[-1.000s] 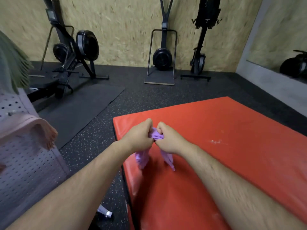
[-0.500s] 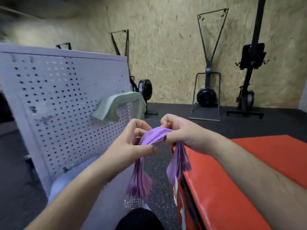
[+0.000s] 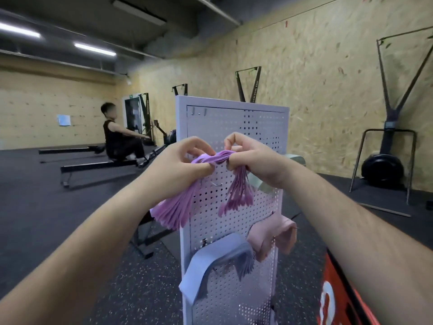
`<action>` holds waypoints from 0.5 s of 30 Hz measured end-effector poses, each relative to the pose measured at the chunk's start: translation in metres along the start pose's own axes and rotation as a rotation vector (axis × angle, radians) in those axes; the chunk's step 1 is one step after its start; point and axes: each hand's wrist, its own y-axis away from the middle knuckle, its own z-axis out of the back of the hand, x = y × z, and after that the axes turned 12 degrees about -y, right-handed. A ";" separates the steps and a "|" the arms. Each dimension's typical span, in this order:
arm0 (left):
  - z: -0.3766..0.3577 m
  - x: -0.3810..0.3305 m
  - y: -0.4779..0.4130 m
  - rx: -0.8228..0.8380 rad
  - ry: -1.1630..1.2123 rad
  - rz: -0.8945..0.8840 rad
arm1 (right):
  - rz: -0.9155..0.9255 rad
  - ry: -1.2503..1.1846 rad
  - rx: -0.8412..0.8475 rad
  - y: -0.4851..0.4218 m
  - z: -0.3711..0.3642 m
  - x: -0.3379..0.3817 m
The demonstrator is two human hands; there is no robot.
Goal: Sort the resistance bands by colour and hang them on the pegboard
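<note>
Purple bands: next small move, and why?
Probably lower the purple bands onto the bare hook just below their span. The left hand and right hand hold them stretched before the pegboard; blue bands and pink bands already hang lower down.

Green bands [image 3: 262,187] mostly hidden behind the right hand [image 3: 255,158], red mat [image 3: 339,308] and pegboard [image 3: 234,118] both chopped off by the bottom edge.
</note>
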 end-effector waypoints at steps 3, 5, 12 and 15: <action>-0.011 0.019 -0.005 -0.032 -0.095 -0.009 | -0.024 0.024 -0.027 -0.016 -0.004 -0.019; -0.022 0.031 -0.005 -0.065 -0.170 -0.025 | -0.026 0.021 -0.035 -0.020 -0.006 -0.035; -0.049 0.058 0.007 -0.141 -0.400 -0.174 | -0.001 -0.003 -0.102 -0.011 -0.013 -0.089; -0.053 0.058 0.011 -0.177 -0.556 -0.204 | 0.042 -0.012 -0.127 -0.003 -0.020 -0.093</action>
